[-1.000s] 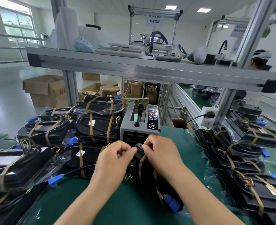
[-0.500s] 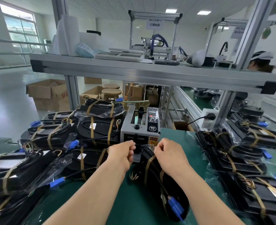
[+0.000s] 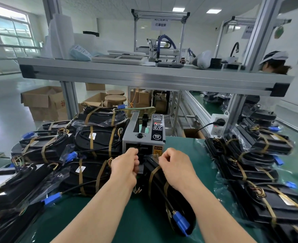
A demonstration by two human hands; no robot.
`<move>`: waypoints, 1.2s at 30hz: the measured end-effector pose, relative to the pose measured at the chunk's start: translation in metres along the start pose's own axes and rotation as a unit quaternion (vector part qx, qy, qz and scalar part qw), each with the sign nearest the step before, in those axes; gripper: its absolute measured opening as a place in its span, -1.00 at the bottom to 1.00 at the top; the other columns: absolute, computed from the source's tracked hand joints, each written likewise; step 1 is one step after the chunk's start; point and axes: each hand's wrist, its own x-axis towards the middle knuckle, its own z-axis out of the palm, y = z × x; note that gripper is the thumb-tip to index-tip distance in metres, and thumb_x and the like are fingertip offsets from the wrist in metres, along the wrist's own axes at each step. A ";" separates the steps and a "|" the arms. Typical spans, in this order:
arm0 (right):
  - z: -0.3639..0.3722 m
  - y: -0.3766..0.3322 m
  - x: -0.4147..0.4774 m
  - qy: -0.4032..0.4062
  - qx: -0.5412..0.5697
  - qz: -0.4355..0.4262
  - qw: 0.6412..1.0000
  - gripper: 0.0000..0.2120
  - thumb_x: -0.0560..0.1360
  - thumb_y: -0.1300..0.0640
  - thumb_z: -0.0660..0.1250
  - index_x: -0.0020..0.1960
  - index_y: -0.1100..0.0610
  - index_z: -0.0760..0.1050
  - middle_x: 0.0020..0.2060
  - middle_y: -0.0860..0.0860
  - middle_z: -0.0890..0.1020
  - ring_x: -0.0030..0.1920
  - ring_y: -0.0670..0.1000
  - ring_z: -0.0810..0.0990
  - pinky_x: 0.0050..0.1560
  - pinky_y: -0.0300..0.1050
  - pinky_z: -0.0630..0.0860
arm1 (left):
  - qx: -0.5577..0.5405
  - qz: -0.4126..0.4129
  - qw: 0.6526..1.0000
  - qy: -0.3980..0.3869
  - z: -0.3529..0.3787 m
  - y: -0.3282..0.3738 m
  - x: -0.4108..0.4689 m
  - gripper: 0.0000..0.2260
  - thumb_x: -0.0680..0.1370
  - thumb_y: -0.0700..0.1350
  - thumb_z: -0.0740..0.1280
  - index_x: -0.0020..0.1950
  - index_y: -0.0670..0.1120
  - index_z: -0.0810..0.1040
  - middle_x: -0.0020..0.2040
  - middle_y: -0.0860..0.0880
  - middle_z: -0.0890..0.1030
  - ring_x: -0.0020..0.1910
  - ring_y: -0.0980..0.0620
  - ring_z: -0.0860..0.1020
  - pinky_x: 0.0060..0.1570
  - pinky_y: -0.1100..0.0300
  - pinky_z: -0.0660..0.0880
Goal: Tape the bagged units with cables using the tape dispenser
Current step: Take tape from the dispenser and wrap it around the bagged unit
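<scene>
The left hand (image 3: pixel 125 165) has its fingers curled in tight, right at the mouth of the dispenser (image 3: pixel 144 135). I cannot tell if it holds a bit of tape or nothing at all. The right hand (image 3: pixel 175 168) is just beside it. Its finger and thumb pinch the shiny clear bag at the far end of the unit (image 3: pixel 164 193).

The unit lies between the two hands and runs back under the right wrist, on the green worktop (image 3: pixel 141 220). It is black, and brown tape bands (two that I can see) go round it close to the right hand. A black cable (image 3: pixel 164 199) runs along it to a blue plug (image 3: pixel 180 220), which sits below the right arm.

The dispenser is a grey box just past both hands, with a black knob on top.

Out to the left of the left hand is the left pile (image 3: pixel 95 137) of black bagged units, taped and stacked up. Out to the right of the right hand, well apart from it, is the right pile (image 3: pixel 260 174) of the same. Past that pile is a white socket block (image 3: pixel 217 125) with a black plug in it.

High above both hands runs a metal shelf (image 3: pixel 144 76). Far off past the left hand are brown boxes (image 3: pixel 43 102) and two round stools (image 3: pixel 115 99) on the floor. Far off past the right hand is a person (image 3: pixel 274 61) in a white cap.
</scene>
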 end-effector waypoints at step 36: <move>0.001 -0.002 0.000 -0.006 0.023 -0.017 1.000 -0.80 0.59 0.03 0.29 -0.17 0.08 0.53 -0.22 -0.06 0.61 -0.12 0.01 0.57 -0.08 -0.06 0.50 | 0.298 0.167 0.933 -0.117 -0.015 0.008 -0.034 -0.83 0.48 -0.19 0.47 -0.31 -0.17 0.63 -0.58 0.07 0.47 -0.63 0.22 0.37 -0.57 0.40 0.34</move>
